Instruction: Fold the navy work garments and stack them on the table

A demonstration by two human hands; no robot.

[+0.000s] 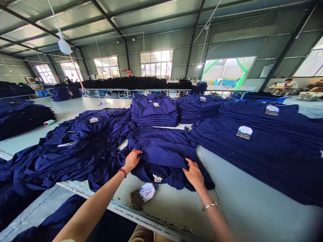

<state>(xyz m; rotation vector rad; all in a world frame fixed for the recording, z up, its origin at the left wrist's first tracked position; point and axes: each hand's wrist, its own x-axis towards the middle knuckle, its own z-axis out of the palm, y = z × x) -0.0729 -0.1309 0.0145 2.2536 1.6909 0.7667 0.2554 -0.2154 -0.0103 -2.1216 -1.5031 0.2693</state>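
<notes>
A navy blue garment (164, 151) lies partly folded in front of me on the table. My left hand (132, 159), with a dark red bead bracelet at the wrist, is closed on the fold's left end. On the right, my right hand (193, 173) pinches the same fold between thumb and fingers; a silver bangle circles that wrist. A white neck label (157, 178) shows at the garment's near edge. From it a hang tag (147, 192) hangs onto a rough, pale board (174, 201). The garment's underside is hidden.
A loose heap of navy garments (75, 148) is on the left. Folded, tagged stacks stand behind (154, 112) and to the right (252, 134). A green-ended roll (48, 122) lies far left. The table's worn front edge (131, 215) runs close to my body.
</notes>
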